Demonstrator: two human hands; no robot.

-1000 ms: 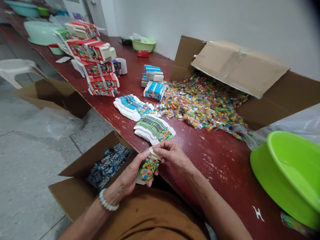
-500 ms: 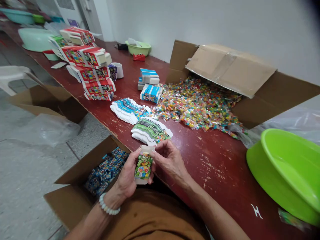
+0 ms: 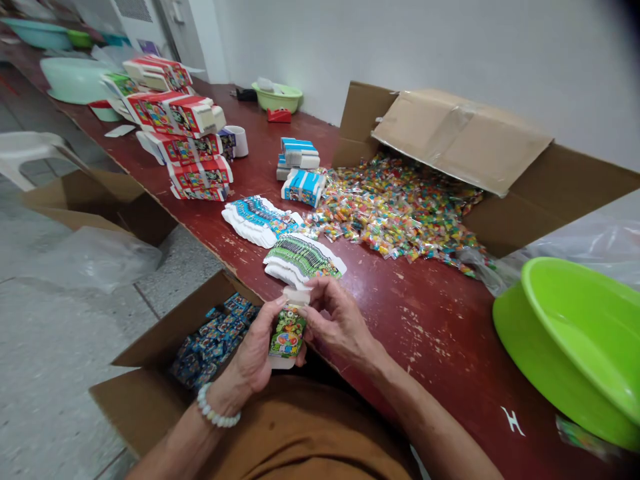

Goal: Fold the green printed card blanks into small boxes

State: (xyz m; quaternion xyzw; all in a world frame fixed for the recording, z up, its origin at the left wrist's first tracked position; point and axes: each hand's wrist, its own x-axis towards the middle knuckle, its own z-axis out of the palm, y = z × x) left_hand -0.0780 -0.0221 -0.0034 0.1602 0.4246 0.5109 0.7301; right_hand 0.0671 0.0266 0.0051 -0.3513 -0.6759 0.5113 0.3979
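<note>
Two hands are closed on one small green box [image 3: 287, 331]. It is gripped from the side and back by the left hand [image 3: 257, 353], with the thumb laid along its left edge. Its white top flap [image 3: 296, 295] is pinched by the bent fingers [image 3: 323, 293] of the right hand [image 3: 340, 320]. The box is painted with bright cartoon shapes and is held almost upright between both hands, just at the near edge of the red table [image 3: 440, 333]. A pile of flat green boxes [image 3: 305, 257] is laid just behind the fingers, and a pile of flat blue boxes [image 3: 260, 217] beside that. Many little sweets [image 3: 400, 207] are spilled farther back. A floor carton [image 3: 150, 393] with blue packs in it is seen below the left hand.
</note>
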